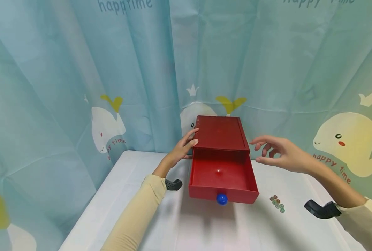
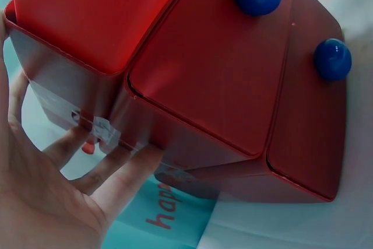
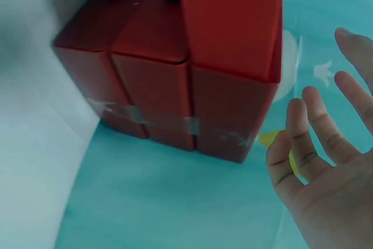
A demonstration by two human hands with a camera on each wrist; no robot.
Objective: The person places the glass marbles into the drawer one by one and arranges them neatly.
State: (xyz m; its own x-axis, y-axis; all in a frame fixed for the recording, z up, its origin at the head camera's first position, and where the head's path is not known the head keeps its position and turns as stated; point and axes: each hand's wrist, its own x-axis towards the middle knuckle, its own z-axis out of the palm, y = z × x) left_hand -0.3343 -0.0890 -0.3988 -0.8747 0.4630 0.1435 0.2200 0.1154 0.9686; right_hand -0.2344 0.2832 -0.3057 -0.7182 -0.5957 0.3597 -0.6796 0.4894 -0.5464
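A red drawer cabinet (image 1: 221, 132) stands at the table's back, three drawers stacked, with clear tape along its sides. Its top drawer (image 1: 204, 192) is pulled out, the inside bare, a blue knob (image 1: 221, 199) on its front. The two lower drawers (image 2: 210, 68) are closed in the left wrist view. My left hand (image 1: 180, 150) rests against the cabinet's left side with spread, mostly straight fingers, the thumb at the top edge. To the right of the cabinet, my right hand (image 1: 281, 151) hovers apart from it, fingers loosely bent and nothing in them.
Several small green and brown glass pieces (image 1: 277, 203) lie on the white table (image 1: 116, 195), right of the drawer. Behind the table hangs a light blue curtain (image 1: 148, 69) with whale prints. Dark wrist devices (image 1: 322, 210) sit at both cuffs.
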